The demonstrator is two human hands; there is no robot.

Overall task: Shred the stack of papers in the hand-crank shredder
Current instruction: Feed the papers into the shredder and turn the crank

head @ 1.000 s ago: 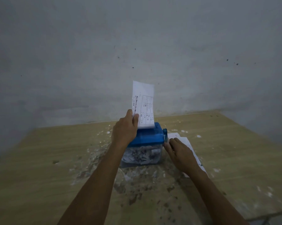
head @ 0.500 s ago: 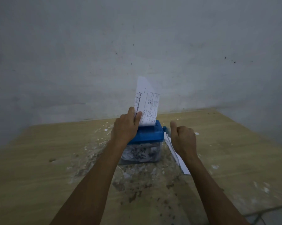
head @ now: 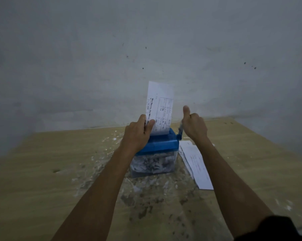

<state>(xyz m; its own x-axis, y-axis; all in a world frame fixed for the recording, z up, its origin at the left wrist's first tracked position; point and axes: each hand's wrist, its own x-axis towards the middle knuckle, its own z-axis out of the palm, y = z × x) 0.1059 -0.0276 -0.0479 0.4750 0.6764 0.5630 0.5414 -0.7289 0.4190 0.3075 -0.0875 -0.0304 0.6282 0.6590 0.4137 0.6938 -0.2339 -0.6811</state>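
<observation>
Head view shows the left hand (head: 138, 134) pinching the lower left edge of a printed sheet (head: 159, 108) that stands upright in the slot of the blue shredder (head: 161, 145). The right hand (head: 194, 126) is curled around the crank (head: 180, 130) at the shredder's right end, thumb raised. More papers (head: 196, 164) lie flat just under the right forearm, beside the shredder.

Several things could go wrong from here. The left fingers sit close to the slot, so if they follow the sheet down they might get nipped. The sheet leans slightly; a skewed feed could crumple and jam the cutters. The clear bin (head: 152, 165) below the left wrist looks packed with shreds, which might back up and stall the crank. Only the pinching hand rests near the lid, so a hard turn could tip the light shredder. The right forearm could sweep the waiting papers off their spot.
</observation>
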